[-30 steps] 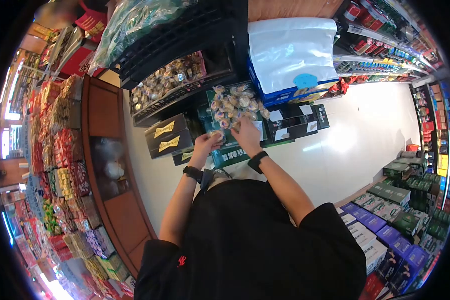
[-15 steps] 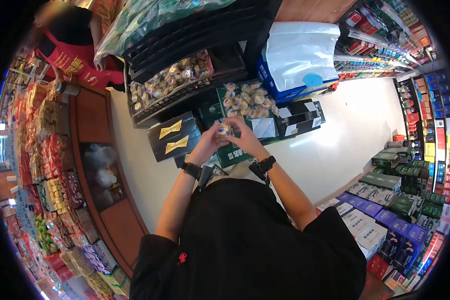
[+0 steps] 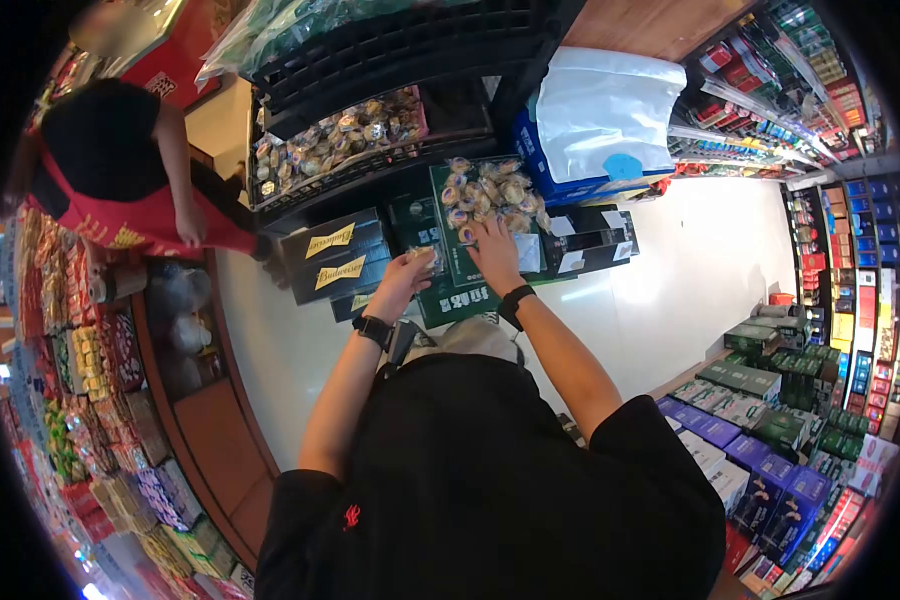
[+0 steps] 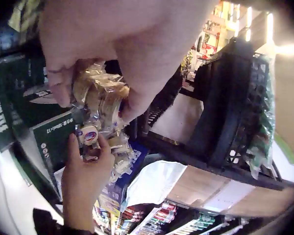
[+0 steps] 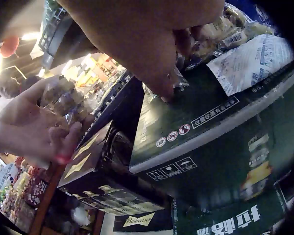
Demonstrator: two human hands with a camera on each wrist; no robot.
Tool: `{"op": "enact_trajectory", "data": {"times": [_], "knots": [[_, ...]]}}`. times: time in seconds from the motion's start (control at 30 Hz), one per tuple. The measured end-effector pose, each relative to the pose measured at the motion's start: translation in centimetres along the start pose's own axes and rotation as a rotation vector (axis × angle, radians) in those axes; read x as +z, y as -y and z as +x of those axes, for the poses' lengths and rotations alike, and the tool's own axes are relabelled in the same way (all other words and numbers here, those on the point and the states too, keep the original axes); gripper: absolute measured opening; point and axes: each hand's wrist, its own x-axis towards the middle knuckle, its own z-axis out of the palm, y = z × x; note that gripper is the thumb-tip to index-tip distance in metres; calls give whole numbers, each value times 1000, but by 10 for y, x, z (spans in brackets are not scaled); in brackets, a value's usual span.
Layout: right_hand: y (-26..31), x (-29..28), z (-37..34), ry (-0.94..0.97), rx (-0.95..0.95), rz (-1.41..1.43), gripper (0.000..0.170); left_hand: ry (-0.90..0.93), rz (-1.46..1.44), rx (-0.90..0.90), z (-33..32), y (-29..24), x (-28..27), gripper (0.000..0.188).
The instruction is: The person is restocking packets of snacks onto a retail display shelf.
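Several small clear-wrapped snacks [image 3: 490, 190] lie in a heap on a green carton [image 3: 455, 262]. The left hand [image 3: 401, 286] grips wrapped snacks [image 4: 100, 93] between thumb and fingers, to the left of the heap in the head view. At the heap's near edge, the right hand [image 3: 497, 255] pinches one wrapped piece [image 4: 89, 135], seen between thumb and finger in the left wrist view. In the right wrist view the right hand [image 5: 137, 44] is low over the carton top, and the left hand [image 5: 34, 122] holds its snacks off to the side.
Behind stands a black crate [image 3: 270, 190] of similar snacks. Budweiser boxes [image 3: 335, 262] sit left of the carton; a blue box under a white bag [image 3: 605, 115] stands right. Another person [image 3: 120, 150] in a red apron is at the left. Stacked cartons [image 3: 770, 440] line the right.
The hands, together around a snack half a second ago, are apart; the right is back at the heap, the left holds snacks aside. The person in the red apron has come closer.
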Motion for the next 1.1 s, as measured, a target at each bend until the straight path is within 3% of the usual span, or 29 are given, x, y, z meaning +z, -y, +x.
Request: {"op": "enact_trajectory", "data": {"times": [0.13,0.2,0.27,0.37,0.5,0.57,0.6,0.7,0.83,0.97,1.0,1.1], "knots": [[-5,-19,0,37,102,229,57,-72,3,-1,0,10,14,35],[-6,-39,3,-40,33,477,51,-154,57,-2,0,15,24,35],[3,-69,6,-39,-60,707,48,-110,50,49,0,20,35,34],[2,-92,10,193,-284,701,49,-80,-19,124,-1,36,51,35],[-7,-104,14,362,-243,701,49,-24,-185,132,-11,30,73,43],[-14,-102,14,392,-309,664,50,53,-293,87,-18,26,86,44],[-20,-101,13,407,-335,643,51,-74,-248,68,-25,25,103,39],[-34,-102,10,471,-426,687,54,-110,-76,154,-24,40,118,36],[-81,-90,25,216,-434,560,58,-262,-146,104,-17,52,123,46],[-101,-76,37,67,-187,107,39,-287,-153,86,-19,50,119,50],[-101,-76,36,47,-223,52,31,-291,-155,95,-19,49,119,49],[-103,-68,33,37,-265,32,27,-285,-183,107,-19,45,116,49]]}}
